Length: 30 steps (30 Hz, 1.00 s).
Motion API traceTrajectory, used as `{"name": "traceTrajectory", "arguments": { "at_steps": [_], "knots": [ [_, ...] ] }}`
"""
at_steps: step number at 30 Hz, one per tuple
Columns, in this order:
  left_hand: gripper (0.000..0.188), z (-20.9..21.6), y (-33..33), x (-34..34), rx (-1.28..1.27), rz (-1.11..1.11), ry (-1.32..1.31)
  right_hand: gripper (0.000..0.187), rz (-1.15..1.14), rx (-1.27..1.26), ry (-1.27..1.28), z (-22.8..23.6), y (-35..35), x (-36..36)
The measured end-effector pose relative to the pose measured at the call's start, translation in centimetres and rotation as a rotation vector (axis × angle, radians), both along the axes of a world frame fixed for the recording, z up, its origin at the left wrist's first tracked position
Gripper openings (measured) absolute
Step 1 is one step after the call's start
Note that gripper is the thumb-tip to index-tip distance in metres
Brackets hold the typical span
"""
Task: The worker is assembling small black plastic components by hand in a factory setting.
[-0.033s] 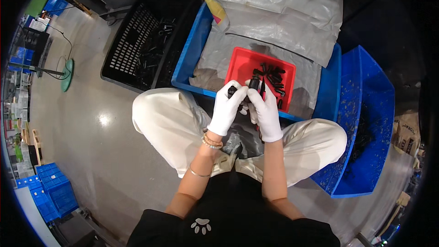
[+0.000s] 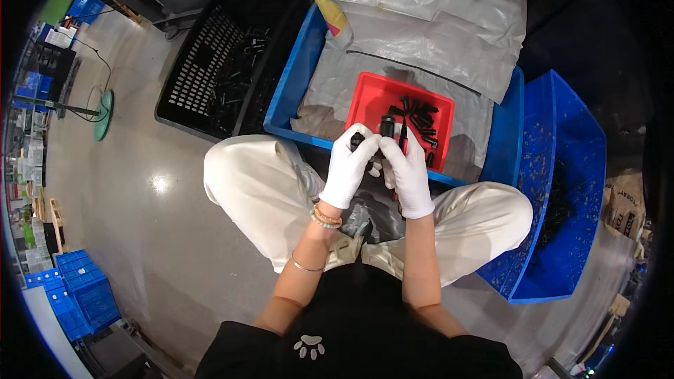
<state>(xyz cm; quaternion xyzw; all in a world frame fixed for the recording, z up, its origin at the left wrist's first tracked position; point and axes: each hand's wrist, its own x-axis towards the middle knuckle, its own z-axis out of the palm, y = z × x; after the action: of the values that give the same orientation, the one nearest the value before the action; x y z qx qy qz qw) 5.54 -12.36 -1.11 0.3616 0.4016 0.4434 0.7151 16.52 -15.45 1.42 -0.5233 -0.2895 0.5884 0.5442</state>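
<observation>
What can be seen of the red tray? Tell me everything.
The red tray is a shallow, rectangular bin that looks like plastic, with low walls and an open top. It sits level but slightly skewed inside a blue crate, resting on grey plastic sheeting. Small black cylindrical parts lie loose in it, mostly toward its right side. The gloved left hand and right hand work at its near edge, holding small black parts.

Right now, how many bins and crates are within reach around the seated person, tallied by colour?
Blue: 2, the blue crate in front lined with grey plastic sheet, and the tilted blue bin to the person's right.
Red: 1, the red tray of small black parts.
Black: 1, the black slotted crate.
Total: 4.
Left hand and right hand hold black parts together.
</observation>
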Motion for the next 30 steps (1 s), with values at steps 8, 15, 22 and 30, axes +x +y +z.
{"name": "traceTrajectory", "arguments": {
  "at_steps": [8, 15, 22, 30],
  "knots": [
    [0.016, 2.0, 1.4, -3.1, 0.184, -0.11, 0.138, 0.014, 0.038, -0.035, -0.043, 0.8, 1.5, -2.5],
    [0.033, 4.7, -2.2, -10.8, 0.735, 0.53, 0.62, 0.019, 0.357, 0.12, 0.131, 1.4, 3.7, -8.6],
    [0.035, 9.2, -4.2, -17.5, 0.816, 1.163, 0.565, 0.021, 0.947, 0.3, 0.206, 10.9, 4.1, -18.8],
    [0.023, 13.3, -6.5, -18.0, 0.709, 1.138, 0.696, 0.017, 0.941, 0.33, 0.006, 14.1, 3.3, -19.5]
  ]
}}
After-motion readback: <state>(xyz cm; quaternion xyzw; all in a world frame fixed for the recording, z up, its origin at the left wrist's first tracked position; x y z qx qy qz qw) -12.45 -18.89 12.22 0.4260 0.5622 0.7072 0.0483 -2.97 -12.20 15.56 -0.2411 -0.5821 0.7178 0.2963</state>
